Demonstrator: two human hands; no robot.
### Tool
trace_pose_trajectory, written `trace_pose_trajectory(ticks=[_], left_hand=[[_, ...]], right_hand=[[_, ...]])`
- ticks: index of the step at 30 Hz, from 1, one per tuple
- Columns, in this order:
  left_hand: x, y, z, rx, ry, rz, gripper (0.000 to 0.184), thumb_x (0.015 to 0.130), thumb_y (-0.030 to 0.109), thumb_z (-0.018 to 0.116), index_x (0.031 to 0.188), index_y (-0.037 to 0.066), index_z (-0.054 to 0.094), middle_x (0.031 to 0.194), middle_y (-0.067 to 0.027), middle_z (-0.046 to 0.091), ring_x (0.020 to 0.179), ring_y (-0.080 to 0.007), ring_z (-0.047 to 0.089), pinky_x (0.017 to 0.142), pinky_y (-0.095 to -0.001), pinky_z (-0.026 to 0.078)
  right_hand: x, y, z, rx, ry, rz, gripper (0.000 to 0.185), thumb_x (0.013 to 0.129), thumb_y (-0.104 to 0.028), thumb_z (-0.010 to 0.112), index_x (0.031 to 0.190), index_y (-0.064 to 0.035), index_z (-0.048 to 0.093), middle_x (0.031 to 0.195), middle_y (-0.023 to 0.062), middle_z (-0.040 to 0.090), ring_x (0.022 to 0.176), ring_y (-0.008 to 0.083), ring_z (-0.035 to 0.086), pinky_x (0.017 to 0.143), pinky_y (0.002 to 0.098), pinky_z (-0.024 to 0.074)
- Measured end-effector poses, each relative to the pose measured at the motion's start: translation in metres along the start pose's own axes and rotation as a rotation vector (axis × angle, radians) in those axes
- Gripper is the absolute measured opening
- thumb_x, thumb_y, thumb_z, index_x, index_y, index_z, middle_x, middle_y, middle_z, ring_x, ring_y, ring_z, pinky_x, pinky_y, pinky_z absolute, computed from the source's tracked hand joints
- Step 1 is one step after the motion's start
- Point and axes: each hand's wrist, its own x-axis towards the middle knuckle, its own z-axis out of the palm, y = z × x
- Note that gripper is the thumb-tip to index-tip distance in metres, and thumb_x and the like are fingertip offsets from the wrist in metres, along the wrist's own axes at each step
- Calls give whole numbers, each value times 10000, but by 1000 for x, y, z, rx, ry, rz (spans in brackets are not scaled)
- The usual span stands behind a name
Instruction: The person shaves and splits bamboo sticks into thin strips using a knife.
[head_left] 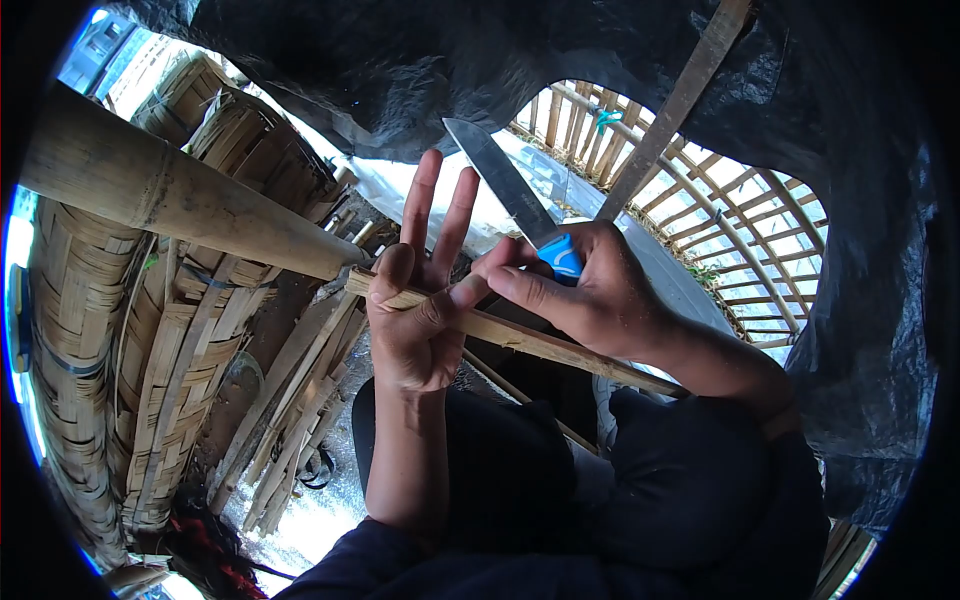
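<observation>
My left hand (418, 345) is closed on a split bamboo strip (540, 343), with two fingers stretched upward and the others wrapped round it. The strip slants from that hand down to the right, passing under my right forearm. In my right hand (612, 300) is a knife (508, 187), gripped by its blue and white handle. Its broad blade points up and to the left, clear of the strip. My right thumb and fingertips meet the left thumb near the strip; whether they touch the strip cannot be made out.
A thick bamboo pole (160, 190) juts in from the left. Woven bamboo panels (75, 340) stand behind it, with several loose split strips (290, 430) leaning below. Black plastic sheeting (860, 330) hangs around, and a bamboo lattice (740, 225) shows through its opening.
</observation>
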Motion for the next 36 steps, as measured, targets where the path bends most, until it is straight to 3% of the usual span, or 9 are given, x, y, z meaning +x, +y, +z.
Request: trace_pose_trajectory(ticks=[9,10,11,15,18,25,29,34,36], left_hand=[[3,1,-5,-2,-25,46,421,654,-268,373,731,100,564,1553,-177,96,1406,-424,135,998,-629,403],[3,4,-3,-1,-24,44,421,654,-268,373,731,100,564,1553,-177,96,1406,-424,135,998,-629,403],[4,8,0,63,31,73,405,658,-272,382,719,96,541,1550,-178,105,1404,-424,143,991,-638,405],[8,21,-12,337,15,178,369,714,-257,448,642,103,416,1540,-179,137,1390,-419,201,973,-660,408],[7,16,-17,519,7,258,389,755,-224,487,609,109,347,1522,-189,179,1369,-437,248,961,-664,414],[11,-6,-32,823,-84,260,364,813,-154,517,600,87,348,1453,-207,301,1326,-446,336,929,-573,500],[12,-13,-37,857,-119,239,367,810,-166,507,597,78,334,1431,-204,331,1328,-438,339,930,-552,513],[13,-9,-28,773,-182,178,381,787,-212,467,584,57,291,1385,-205,376,1334,-425,341,921,-533,532],[14,-4,-19,749,-199,179,378,785,-218,452,583,56,288,1379,-205,381,1335,-418,344,917,-527,536]], right_hand=[[1,-13,-5,-136,-40,109,199,866,-174,658,946,7,680,802,82,684,735,104,642,683,264,500],[1,-15,-6,-184,-19,233,214,867,-188,654,949,6,688,794,80,682,713,103,634,665,260,490],[2,-16,-7,-231,3,357,228,868,-202,650,952,5,696,785,79,680,692,102,625,647,255,479],[1,-6,-18,-255,112,381,249,863,-227,638,960,-8,707,781,80,673,663,104,603,603,233,446],[2,8,-30,-234,159,405,239,862,-221,632,976,-19,694,824,91,666,743,125,606,661,279,452],[-16,76,-60,-555,158,482,291,911,-288,579,930,-2,632,726,79,602,686,145,559,661,319,441],[-39,106,-75,-268,112,637,298,943,-295,526,1015,-7,555,688,75,558,675,159,538,631,349,427],[-17,44,-77,-531,15,464,255,984,-226,457,1008,1,571,774,114,569,707,179,556,678,358,433],[5,6,-77,-653,-66,516,263,981,-221,460,1018,13,575,803,144,587,735,196,582,687,364,439]])
